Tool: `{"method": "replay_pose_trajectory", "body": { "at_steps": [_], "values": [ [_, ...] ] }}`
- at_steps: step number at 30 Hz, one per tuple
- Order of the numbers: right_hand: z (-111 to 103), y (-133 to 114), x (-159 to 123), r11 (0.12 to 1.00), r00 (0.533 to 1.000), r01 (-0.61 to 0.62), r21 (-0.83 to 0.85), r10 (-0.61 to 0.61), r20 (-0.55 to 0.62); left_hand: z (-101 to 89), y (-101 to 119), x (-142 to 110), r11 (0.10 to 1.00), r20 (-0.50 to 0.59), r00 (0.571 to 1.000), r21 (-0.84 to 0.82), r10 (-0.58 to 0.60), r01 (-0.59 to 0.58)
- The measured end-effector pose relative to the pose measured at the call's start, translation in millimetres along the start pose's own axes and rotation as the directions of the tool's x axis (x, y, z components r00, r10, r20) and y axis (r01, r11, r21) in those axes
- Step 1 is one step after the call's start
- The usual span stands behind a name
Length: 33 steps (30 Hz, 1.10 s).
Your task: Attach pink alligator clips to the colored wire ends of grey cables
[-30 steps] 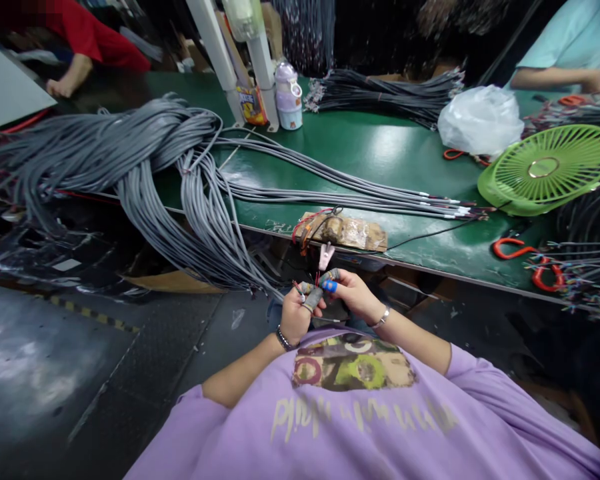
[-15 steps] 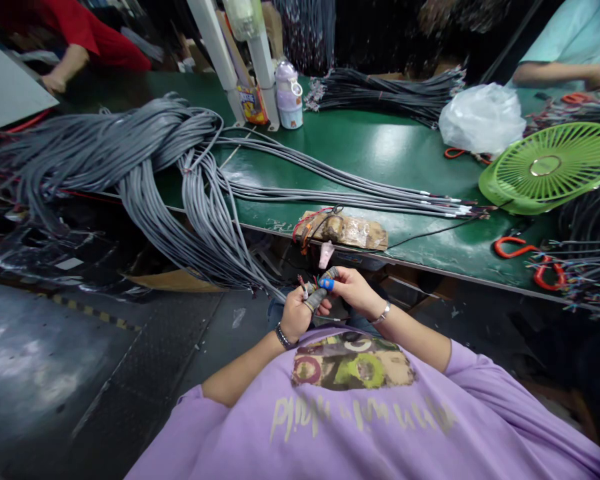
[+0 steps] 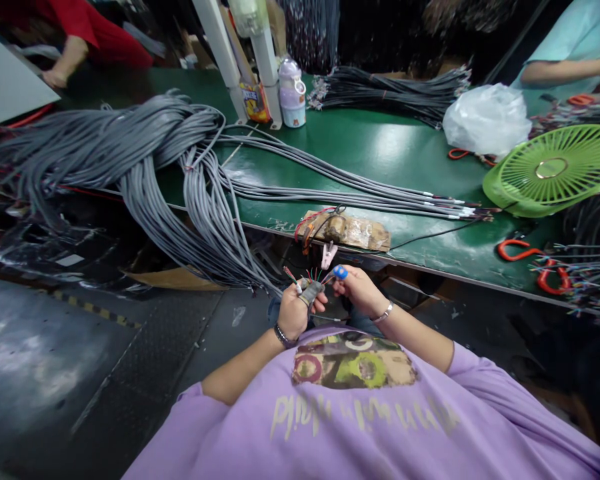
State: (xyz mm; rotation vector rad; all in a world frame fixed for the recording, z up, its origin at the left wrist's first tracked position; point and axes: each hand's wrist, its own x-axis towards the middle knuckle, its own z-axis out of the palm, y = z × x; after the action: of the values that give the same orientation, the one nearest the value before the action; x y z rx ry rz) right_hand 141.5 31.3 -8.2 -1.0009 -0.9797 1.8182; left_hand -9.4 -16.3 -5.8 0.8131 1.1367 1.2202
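Note:
My left hand point(image 3: 296, 312), thumb wrapped in grey tape, is closed on a grey cable's stripped end. Thin coloured wires point(image 3: 316, 275) fan out above its thumb. A second wire end point(image 3: 291, 272) with a white collar pokes out at its left side. Just to the right, my right hand point(image 3: 359, 291), with blue tape on a finger, pinches a thin wire from the same end. Grey cables point(image 3: 240, 257) hang off the table edge down to my left hand. A pale pink clip point(image 3: 329, 255) sits at the edge above my hands.
Long grey cables point(image 3: 155, 130) lie heaped on the green table point(image 3: 380, 143). A taped cardboard piece point(image 3: 350, 230) is at its edge. To the right are a green fan point(image 3: 550, 167), orange-handled scissors point(image 3: 553, 277) and a plastic bag point(image 3: 487, 120). Two people are across the table.
My right hand has moved slightly right, away from my left thumb. The coloured wires, bunched between my fingers before, now spread apart. My left hand keeps hold of the cable.

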Motion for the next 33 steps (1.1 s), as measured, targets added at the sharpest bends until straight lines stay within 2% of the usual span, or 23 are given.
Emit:
{"method": "replay_pose_trajectory", "body": {
  "at_steps": [4,6,8,10,13,16,20,24,29,31,33],
  "values": [
    [-8,-1,19,0.975,0.991,-0.119,0.187,0.127,-0.029,1.0,9,0,1.000,0.064,0.998,-0.016,-0.012,0.013],
    [-7,-5,28,0.959,0.982,-0.186,0.215,0.188,0.013,2.4,12,1,1.000,0.095,0.995,-0.010,-0.012,0.013],
    [-3,-9,34,0.955,0.979,-0.202,0.218,0.192,0.068,4.4,13,1,1.000,0.105,0.994,-0.002,-0.010,0.011],
    [2,-12,37,0.962,0.984,-0.167,0.216,0.148,0.103,6.5,14,2,1.000,0.097,0.995,0.003,-0.016,0.016],
    [7,-14,40,0.970,0.990,-0.124,0.208,0.105,0.098,8.7,14,5,0.999,0.082,0.996,0.011,-0.040,0.039],
    [9,-10,42,0.976,0.995,-0.098,0.196,0.089,0.051,9.7,13,7,0.999,0.077,0.996,0.013,-0.049,0.048],
    [8,0,46,0.989,0.998,0.036,0.143,-0.029,-0.049,11.0,12,8,1.000,0.083,0.996,0.000,-0.024,0.024],
    [8,7,48,0.991,0.995,0.089,0.104,-0.083,-0.061,13.5,9,8,1.000,0.087,0.996,0.001,-0.023,0.023],
    [8,8,46,0.977,0.962,0.183,-0.107,-0.201,-0.187,15.8,7,9,1.000,0.083,0.996,0.015,-0.021,0.020],
    [10,7,45,0.980,0.964,0.175,-0.094,-0.190,-0.187,16.1,7,10,1.000,0.079,0.997,0.018,-0.026,0.025],
    [13,4,45,0.994,0.986,0.099,0.040,-0.093,-0.140,16.4,7,11,0.999,0.077,0.997,0.020,-0.028,0.026]
  ]
}}
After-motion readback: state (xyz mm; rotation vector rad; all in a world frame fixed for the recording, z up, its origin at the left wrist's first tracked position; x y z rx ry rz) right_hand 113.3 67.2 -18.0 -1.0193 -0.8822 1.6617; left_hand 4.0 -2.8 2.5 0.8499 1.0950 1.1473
